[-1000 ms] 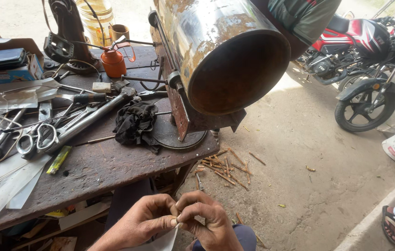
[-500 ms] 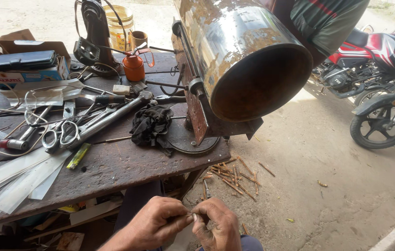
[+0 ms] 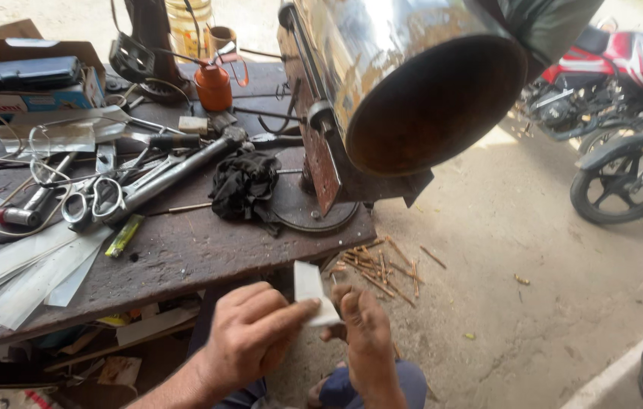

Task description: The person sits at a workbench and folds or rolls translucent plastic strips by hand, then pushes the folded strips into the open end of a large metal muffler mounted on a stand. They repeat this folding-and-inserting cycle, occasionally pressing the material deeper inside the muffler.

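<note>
Pinched between the fingers of both hands: a small pale metal strip point(image 3: 311, 295), held in the air just off the near edge of the tabletop point(image 3: 185, 261). Left hand point(image 3: 249, 333) closed on its lower end, thumb pressed along the face; right hand point(image 3: 363, 326) gripping the same lower end from the other side, fingertips curled under. Long axis near upright, slightly tilted, free end pointing up and away toward the tabletop edge.

Beyond, on the dark wooden tabletop: a black rag point(image 3: 242, 182) near the middle, beside a round base plate point(image 3: 314, 216) at the right edge. Left of the rag, scissors point(image 3: 94, 201) among wrenches and wire. Long pale strips point(image 3: 26, 269) lying at the near left corner. An orange oil can point(image 3: 214, 87) toward the far edge. Overhanging the right edge, a large shiny metal cylinder point(image 3: 405, 83), open mouth facing outward. On the ground below, scattered thin sticks point(image 3: 382, 265); farther right, a motorcycle point(image 3: 617, 113).
</note>
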